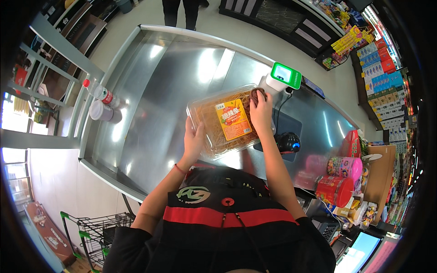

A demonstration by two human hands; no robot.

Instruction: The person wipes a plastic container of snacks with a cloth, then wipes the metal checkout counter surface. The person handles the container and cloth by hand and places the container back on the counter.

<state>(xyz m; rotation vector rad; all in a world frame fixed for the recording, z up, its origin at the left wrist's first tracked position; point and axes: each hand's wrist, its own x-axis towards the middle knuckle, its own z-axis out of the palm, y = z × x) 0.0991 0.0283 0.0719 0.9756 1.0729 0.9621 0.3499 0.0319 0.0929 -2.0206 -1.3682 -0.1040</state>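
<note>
A clear plastic box [209, 116] of brown strip-like snack, bearing a yellow and orange label [234, 119], is in front of me over the metal checkout counter [150, 112]. My left hand [194, 140] grips its left side, thumb on the lid's edge. At the upper right corner of the box, my right hand [261, 111] presses a bunched brown cloth [255, 95] against the lid. Just right of the box lies a black barcode scanner [288, 142] with a blue light, on a dark mat [294, 124]. Whether the box touches the counter I cannot tell.
A payment terminal [284, 75] with a green frame stands beyond my right hand. At the left are a plastic bottle [102, 93] and a lidded white tub [101, 111]. Red and pink jars [333, 189], a monitor [358, 252] and a wire trolley [99, 232] flank me. A person's legs [180, 13] show beyond the counter.
</note>
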